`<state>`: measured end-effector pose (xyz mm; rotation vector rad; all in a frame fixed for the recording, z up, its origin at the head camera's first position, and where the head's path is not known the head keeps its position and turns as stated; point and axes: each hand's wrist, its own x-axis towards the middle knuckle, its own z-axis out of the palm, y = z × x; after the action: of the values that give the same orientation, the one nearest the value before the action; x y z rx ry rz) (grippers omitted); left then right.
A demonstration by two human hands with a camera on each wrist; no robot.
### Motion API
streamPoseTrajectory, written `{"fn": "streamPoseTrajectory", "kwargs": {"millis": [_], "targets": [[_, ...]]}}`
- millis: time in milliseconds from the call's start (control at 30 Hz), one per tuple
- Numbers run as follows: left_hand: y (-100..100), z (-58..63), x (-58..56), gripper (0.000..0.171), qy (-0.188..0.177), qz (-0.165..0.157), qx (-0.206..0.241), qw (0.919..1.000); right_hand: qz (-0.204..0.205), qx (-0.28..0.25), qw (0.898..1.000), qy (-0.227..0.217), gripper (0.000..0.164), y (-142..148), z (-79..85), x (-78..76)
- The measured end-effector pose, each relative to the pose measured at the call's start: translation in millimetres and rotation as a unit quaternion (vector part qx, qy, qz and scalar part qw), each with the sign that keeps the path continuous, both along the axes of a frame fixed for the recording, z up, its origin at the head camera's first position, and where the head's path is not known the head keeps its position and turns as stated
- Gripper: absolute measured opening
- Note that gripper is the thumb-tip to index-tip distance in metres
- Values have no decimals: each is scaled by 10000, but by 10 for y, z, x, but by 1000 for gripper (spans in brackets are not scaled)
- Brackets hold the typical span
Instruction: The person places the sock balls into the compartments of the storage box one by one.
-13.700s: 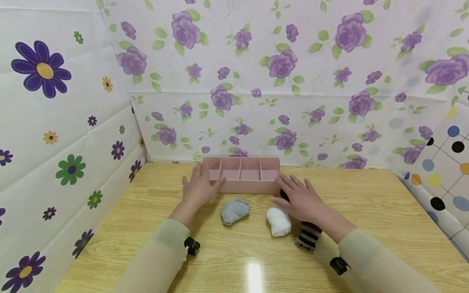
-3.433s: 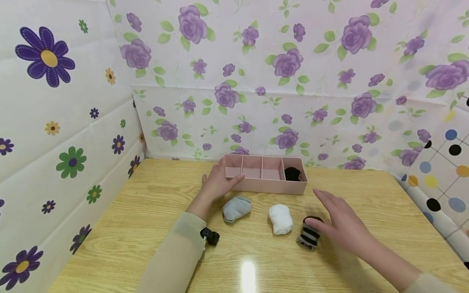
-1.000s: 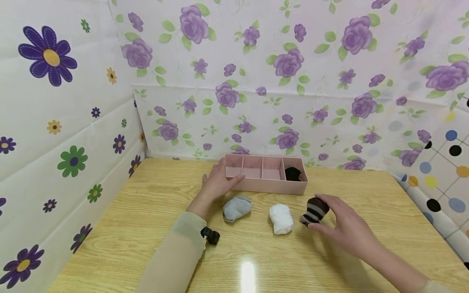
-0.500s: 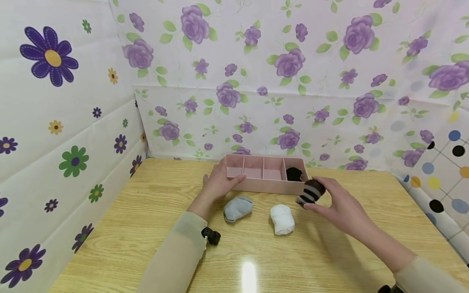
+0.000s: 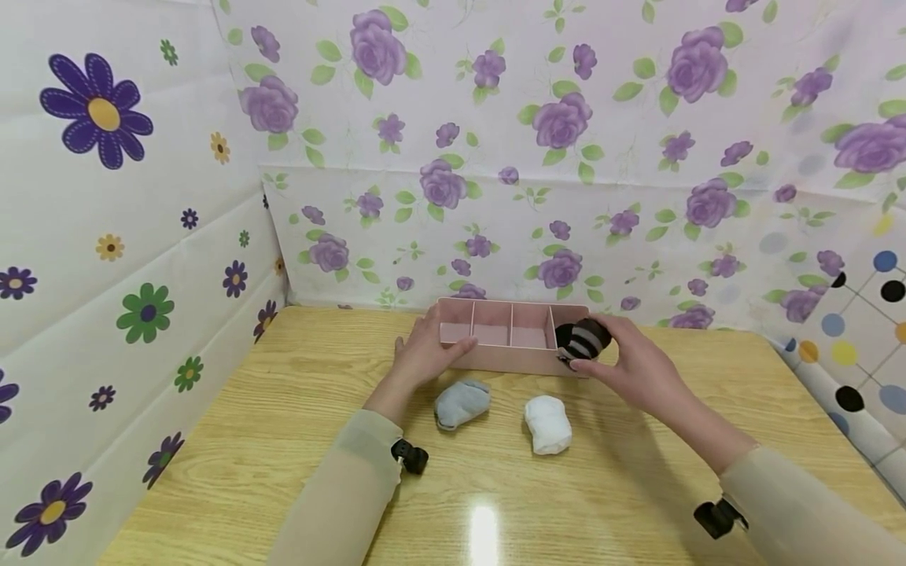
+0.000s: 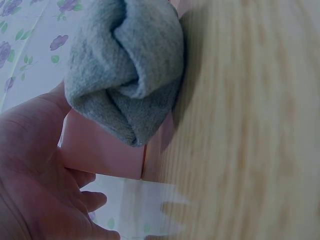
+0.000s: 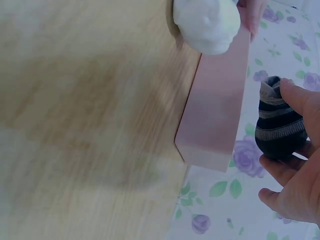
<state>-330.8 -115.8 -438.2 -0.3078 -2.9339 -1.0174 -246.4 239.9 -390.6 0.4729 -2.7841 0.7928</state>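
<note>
A rolled black-and-grey striped sock (image 5: 588, 339) is pinched between the thumb and fingers of my right hand (image 5: 640, 368). It overlaps the rightmost compartment of a pink four-part organizer box (image 5: 506, 358), and in the right wrist view it appears above the box's rim. Inside that compartment lies a black balled sock (image 5: 563, 334), partly hidden by the striped one. My left hand (image 5: 423, 352) holds the box's left end, thumb at the front rim. In front of the box, a rolled grey sock (image 5: 462, 404) and a rolled white sock (image 5: 548, 425) lie on the table.
The wooden table (image 5: 283, 440) backs onto a flowered cloth wall (image 5: 495, 236), with the box close to it. Another patterned sheet (image 5: 856, 354) borders the right side. Black cameras are strapped to the left wrist (image 5: 410, 456) and right wrist (image 5: 719, 517).
My right hand took up the striped sock from the table and carried it up and left to the box's right compartment. Earlier, the black sock went into that compartment and the box shifted right.
</note>
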Motion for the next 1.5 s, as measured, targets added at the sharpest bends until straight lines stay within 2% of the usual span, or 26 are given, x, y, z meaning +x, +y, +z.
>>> {"fn": "streamPoseTrajectory", "kwargs": {"millis": [200,567,800,933,1367,1500], "targets": [[-13,4,11,112,-7,-6,-33,10000,56,-25,10000,-8,82,-62,16,-196],[-14,-15,-10,108,3,12,-39,10000,191,-160,9994,-260,82,-191,-29,-506],[30,-46,-36,113,8,-58,-13,10000,358,-348,9982,-327,77,-221,-49,-628],[59,5,-3,113,0,-16,-71,10000,511,-354,9974,-366,74,-233,-70,-707],[10,-7,-11,110,-9,50,-125,9999,538,-141,9969,-564,82,-341,-135,-857],[1,-21,-16,110,-31,69,-109,9999,628,16,9964,-564,83,-389,-138,-859]]}}
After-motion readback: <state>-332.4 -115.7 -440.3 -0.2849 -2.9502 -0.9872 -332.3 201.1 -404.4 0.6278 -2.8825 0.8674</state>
